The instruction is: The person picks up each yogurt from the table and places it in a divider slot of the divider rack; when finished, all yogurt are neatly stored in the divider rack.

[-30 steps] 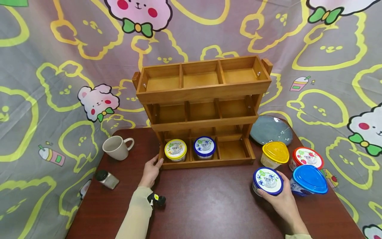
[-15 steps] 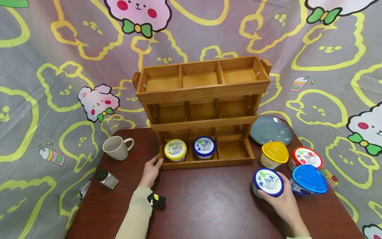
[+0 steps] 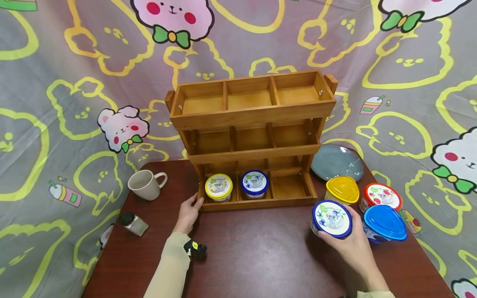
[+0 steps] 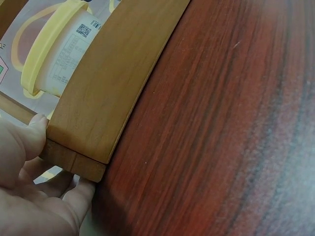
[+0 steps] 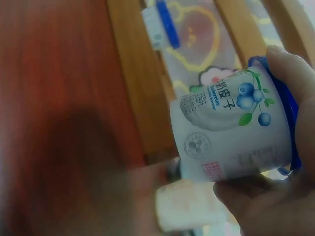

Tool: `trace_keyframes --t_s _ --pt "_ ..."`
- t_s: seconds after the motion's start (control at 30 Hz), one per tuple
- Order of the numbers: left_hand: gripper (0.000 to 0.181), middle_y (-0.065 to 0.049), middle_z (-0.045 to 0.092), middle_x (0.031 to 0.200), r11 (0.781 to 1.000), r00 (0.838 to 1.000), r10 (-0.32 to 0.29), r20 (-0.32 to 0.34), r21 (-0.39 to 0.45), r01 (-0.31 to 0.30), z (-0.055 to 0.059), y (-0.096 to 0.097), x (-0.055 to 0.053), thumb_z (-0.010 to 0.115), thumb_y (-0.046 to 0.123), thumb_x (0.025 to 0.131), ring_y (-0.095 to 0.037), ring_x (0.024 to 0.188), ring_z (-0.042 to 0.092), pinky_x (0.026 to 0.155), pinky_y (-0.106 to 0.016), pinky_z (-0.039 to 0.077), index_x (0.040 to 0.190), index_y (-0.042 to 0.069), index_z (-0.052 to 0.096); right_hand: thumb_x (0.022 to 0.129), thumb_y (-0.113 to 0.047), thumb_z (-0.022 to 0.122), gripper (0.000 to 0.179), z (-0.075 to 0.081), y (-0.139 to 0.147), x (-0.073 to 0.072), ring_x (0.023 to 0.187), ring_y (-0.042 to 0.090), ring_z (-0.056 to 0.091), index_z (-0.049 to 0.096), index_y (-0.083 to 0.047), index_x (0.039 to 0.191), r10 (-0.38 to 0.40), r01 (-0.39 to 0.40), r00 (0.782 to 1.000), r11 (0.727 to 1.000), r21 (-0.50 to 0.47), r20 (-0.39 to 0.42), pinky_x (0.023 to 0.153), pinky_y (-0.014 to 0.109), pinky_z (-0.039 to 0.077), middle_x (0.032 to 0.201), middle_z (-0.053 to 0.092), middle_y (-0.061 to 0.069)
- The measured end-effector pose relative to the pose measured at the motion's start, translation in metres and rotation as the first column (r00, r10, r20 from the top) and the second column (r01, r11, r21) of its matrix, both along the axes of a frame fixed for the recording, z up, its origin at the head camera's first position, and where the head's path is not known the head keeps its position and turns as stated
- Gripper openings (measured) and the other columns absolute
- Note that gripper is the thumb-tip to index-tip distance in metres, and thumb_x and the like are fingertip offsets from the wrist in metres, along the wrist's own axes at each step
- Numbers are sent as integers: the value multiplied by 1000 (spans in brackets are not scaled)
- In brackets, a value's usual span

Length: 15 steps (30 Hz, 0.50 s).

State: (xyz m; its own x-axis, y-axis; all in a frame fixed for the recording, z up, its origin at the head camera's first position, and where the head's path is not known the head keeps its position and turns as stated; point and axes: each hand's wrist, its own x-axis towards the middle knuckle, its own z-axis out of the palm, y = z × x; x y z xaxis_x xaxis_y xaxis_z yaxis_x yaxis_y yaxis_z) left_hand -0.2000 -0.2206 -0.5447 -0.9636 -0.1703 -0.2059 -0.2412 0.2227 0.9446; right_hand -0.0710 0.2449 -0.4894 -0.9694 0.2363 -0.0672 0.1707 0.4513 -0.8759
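Note:
My right hand (image 3: 355, 247) grips a blueberry yogurt cup (image 3: 331, 220) with a white-and-blue lid, held up off the table. In the right wrist view the cup's printed side (image 5: 231, 123) faces the camera, thumb on one side, fingers on the other. My left hand (image 3: 187, 216) holds the lower left corner of a three-tier wooden rack (image 3: 253, 115); the left wrist view has its thumb and fingers around the corner of the board (image 4: 98, 93). A yellow-lidded cup (image 3: 218, 187) sits in the bottom tier's left compartment, a blue-lidded cup (image 3: 255, 183) in the middle one.
At right stand cups with a yellow lid (image 3: 343, 189), a red-rimmed lid (image 3: 383, 197) and a bright blue lid (image 3: 385, 222). A grey-blue plate (image 3: 337, 162) lies behind them. A mug (image 3: 146, 185) and a black-capped jar (image 3: 134, 224) are at left.
My right hand has raised the blueberry yogurt cup and shifted it slightly left. My left hand stays at the rack's corner.

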Motion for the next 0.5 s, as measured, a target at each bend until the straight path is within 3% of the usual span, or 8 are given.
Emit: trace_keyframes --t_s 0.5 --pt "54 -22 37 153 1000 1000 4 3 -6 -4 -3 -2 -2 56 21 103 -37 142 29 115 -52 25 150 -1 39 78 -43 84 112 42 -18 -41 129 46 37 10 -20 158 108 -108 982 994 7 -153 98 69 39 149 32 21"
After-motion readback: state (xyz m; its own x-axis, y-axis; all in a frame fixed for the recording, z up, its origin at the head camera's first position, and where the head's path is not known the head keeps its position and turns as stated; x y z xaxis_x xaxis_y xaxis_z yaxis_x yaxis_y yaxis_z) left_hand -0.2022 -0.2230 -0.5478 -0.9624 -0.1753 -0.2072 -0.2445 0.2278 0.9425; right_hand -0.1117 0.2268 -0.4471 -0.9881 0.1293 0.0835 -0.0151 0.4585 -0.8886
